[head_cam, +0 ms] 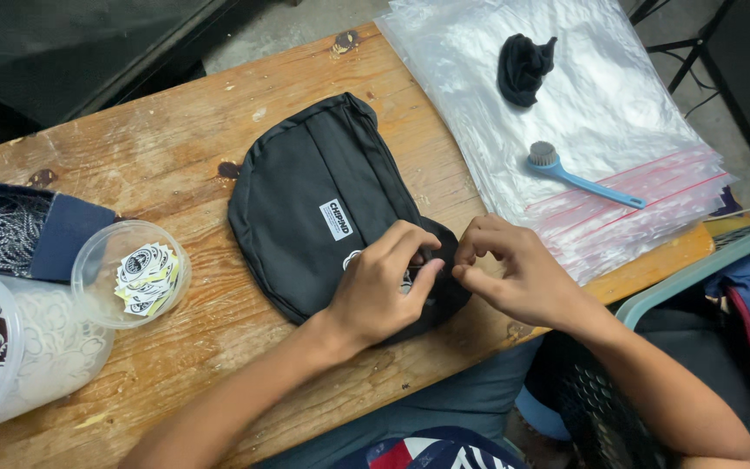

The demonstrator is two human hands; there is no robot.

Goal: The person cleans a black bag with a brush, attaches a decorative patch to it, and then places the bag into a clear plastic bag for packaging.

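Head view: black pouch [323,204] lies diagonally, top far-right; left hand [384,282] and right hand [514,269] pinch its near end.

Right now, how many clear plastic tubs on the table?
2. A small round tub holding stickers sits at the left; a bigger tub lies at the bottom-left edge, partly cut off. More may be out of frame.

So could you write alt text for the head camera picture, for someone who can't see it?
A person's left hand and right hand pinch at the near corner of a black fabric pouch lying on a worn wooden table. A stack of clear zip bags carries a blue brush and a black cloth.
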